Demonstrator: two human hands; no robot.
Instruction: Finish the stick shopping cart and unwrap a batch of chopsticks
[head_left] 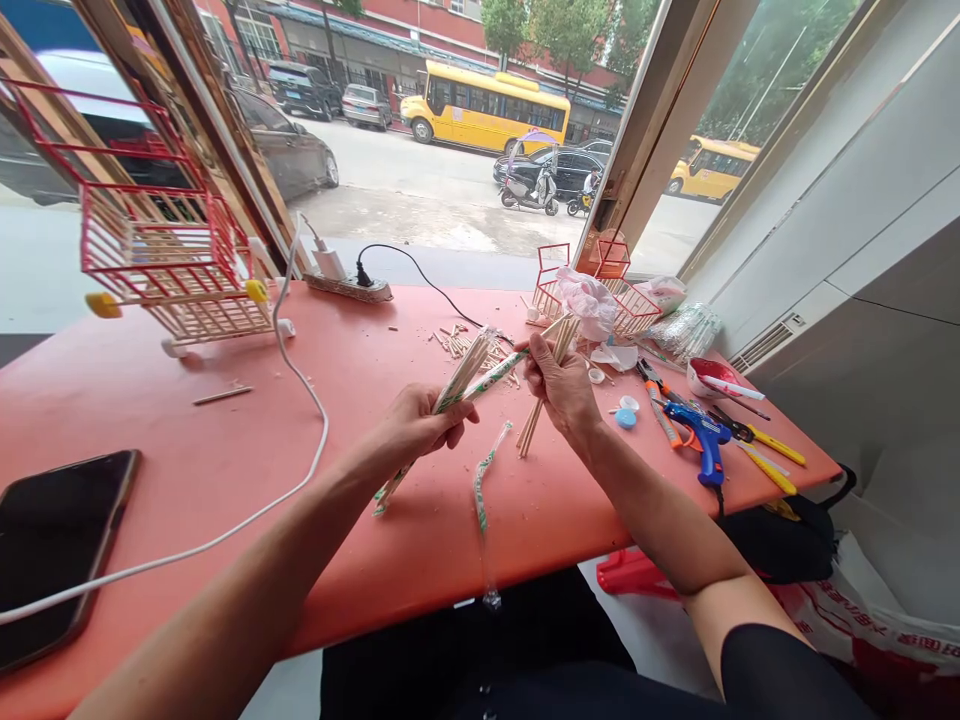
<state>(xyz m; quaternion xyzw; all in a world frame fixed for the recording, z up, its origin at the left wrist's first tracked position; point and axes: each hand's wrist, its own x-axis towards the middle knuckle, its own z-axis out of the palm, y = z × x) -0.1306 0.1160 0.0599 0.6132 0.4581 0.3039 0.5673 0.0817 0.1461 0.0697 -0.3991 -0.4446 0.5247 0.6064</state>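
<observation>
Sticks run through the right hand, gripped, their ends jutting above and below it. Wrapped sticks cross the left hand, which is closed around them. A green-printed strip spans the gap between both hands. Nearer the body, a crumpled wrapper hangs over the table edge. Short pieces lie scattered just beyond; a glue gun rests farther right, a red cart well left.

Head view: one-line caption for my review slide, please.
Left hand and right hand each grip thin sticks above a coral table, blue glue gun nearby.
</observation>
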